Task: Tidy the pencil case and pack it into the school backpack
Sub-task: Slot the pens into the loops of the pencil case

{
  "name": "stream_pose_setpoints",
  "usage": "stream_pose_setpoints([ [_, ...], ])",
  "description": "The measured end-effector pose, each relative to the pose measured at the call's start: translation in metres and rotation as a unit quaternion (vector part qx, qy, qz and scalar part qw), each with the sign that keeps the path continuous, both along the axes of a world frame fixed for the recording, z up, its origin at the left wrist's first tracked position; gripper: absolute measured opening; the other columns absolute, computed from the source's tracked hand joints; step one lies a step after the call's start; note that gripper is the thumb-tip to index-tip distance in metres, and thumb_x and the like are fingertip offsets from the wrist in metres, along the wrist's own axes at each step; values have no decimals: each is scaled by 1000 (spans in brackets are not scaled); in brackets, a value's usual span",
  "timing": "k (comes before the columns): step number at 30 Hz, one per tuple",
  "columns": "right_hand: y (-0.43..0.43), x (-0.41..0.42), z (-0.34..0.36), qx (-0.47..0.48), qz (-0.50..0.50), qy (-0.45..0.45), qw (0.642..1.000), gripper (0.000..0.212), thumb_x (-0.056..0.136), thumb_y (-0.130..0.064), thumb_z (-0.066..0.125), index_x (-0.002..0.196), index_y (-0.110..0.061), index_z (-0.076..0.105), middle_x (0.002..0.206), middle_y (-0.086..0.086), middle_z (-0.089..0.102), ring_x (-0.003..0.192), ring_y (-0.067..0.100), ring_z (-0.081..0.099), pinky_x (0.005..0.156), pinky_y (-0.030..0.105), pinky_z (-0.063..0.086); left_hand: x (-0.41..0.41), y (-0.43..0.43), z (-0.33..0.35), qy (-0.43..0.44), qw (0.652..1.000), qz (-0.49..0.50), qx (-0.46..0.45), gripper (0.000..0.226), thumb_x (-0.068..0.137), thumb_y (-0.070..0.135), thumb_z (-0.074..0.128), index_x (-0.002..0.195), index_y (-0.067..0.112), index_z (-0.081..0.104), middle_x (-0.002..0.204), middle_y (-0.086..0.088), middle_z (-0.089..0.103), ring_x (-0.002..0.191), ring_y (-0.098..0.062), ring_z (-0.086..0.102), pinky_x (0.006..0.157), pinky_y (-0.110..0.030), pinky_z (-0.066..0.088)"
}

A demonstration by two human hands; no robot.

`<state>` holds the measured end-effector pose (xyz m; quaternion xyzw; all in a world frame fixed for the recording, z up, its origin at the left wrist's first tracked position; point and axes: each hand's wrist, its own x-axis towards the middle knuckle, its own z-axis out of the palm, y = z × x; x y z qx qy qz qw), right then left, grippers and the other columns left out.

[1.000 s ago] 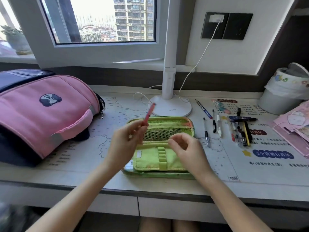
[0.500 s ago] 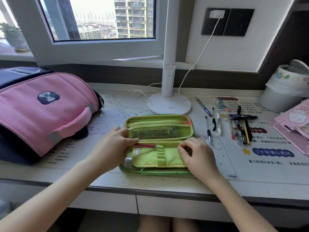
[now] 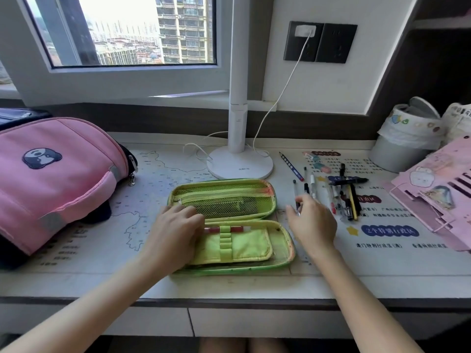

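While the green pencil case point(image 3: 242, 244) lies open in the middle of the table point(image 3: 153, 278), I have my left hand point(image 3: 175, 233) resting on its left end. The fingers lie nearly flat, just touching the tip of the red pen point(image 3: 237, 229) tucked under the top elastic loop point(image 3: 225, 229).

My right hand point(image 3: 314, 222) is just right of the case. Thumb and forefinger are drawn narrow around a black pen point(image 3: 295, 192), apparently pinching its lower barrel, though the hand hides the contact itself. More loose pens point(image 3: 349, 197) lie scattered farther right. The pink backpack point(image 3: 58, 179) sits on its side at the left of the frame, well apart from the case.

I judge the pens light, smooth and ready to roll, so I'd pinch each at mid-barrel and feed it tip-first through a loop. The case looks like a semi-stiff shell with a soft inner flap and mesh pocket. It is light but floppy at the hinge while unzipped, so I'd keep one hand pressing it down during loading. Once it is closed I'd grip it across the long edges. Lifted by the flap, it would sag and spill.
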<state>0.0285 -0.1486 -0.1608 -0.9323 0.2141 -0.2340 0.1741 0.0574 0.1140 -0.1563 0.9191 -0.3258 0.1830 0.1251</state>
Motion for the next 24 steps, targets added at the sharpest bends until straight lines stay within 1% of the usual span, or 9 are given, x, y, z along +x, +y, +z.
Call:
stream_pose_setpoints([
  [2, -11, 12, 1, -18, -20, 116, 993, 34, 89, -35, 57, 110, -8, 57, 108, 13, 63, 93, 32, 62, 65, 31, 42, 1, 0, 3, 12, 1000, 24, 15, 18, 58, 10, 75, 64, 21, 62, 68, 1, 61, 66, -27, 56, 58, -36, 45],
  [5, -20, 23, 3, -13, -25, 152, 988, 19, 89, -23, 57, 80, -7, 57, 83, 13, 65, 71, 29, 58, 58, 27, 37, 2, 2, 10, 41, 998, 39, -7, 17, 61, 17, 78, 73, 23, 69, 81, -3, 64, 78, -29, 57, 68, -37, 41],
  [8, -23, 17, 12, 61, 6, 94, 994, 28, 86, -13, 58, 59, -10, 53, 57, 5, 52, 52, 21, 47, 48, 24, 33, 2, 7, 20, 64, 995, 73, -36, 22, 70, 23, 74, 91, 24, 69, 96, -4, 62, 91, -29, 53, 76, -35, 34],
  [10, -9, -1, 28, 172, 76, 0, 982, 15, 87, -12, 59, 74, -10, 64, 64, 3, 59, 55, 13, 50, 51, 22, 38, 1, 11, 28, 82, 988, 91, -99, 19, 75, 15, 69, 92, 23, 70, 96, -3, 63, 90, -27, 55, 77, -35, 39],
  [13, 37, -39, 52, 453, 219, -33, 863, 8, 88, -9, 61, 92, -4, 64, 66, 3, 62, 50, 7, 53, 46, 17, 42, -7, 12, 50, 201, 938, 58, -277, 10, 82, 17, 64, 90, 20, 70, 92, 1, 68, 85, -19, 62, 78, -32, 50],
  [16, 80, -59, 54, 505, 302, -13, 808, 7, 86, -10, 63, 92, -7, 65, 67, 5, 63, 51, 7, 53, 45, 20, 43, -29, -2, 71, 374, 849, -51, -369, 32, 76, 36, 59, 100, 16, 69, 96, 2, 72, 90, -8, 65, 79, -15, 49],
  [18, 99, -62, 49, 514, 326, -18, 793, 6, 85, -11, 65, 89, -7, 66, 67, 5, 64, 49, 7, 53, 45, 21, 43, -40, -14, 72, 388, 828, -86, -395, 31, 74, 31, 60, 95, 10, 70, 92, -1, 72, 86, -10, 66, 75, -17, 51],
  [22, 100, -54, 38, 457, 332, -29, 825, 12, 85, -22, 66, 94, -14, 67, 80, 0, 71, 67, 10, 64, 57, 21, 50, -40, -14, 66, 350, 802, -86, -476, 13, 77, 19, 61, 80, 8, 67, 72, -6, 66, 70, -17, 62, 67, -23, 51],
  [24, 81, -48, 28, 348, 287, -45, 891, 17, 85, -28, 64, 98, -16, 66, 85, -5, 68, 78, 6, 65, 68, 20, 54, -30, 5, 60, 208, 894, -51, -395, 6, 82, 14, 62, 82, 11, 68, 71, -3, 66, 63, -13, 60, 62, -21, 52],
])
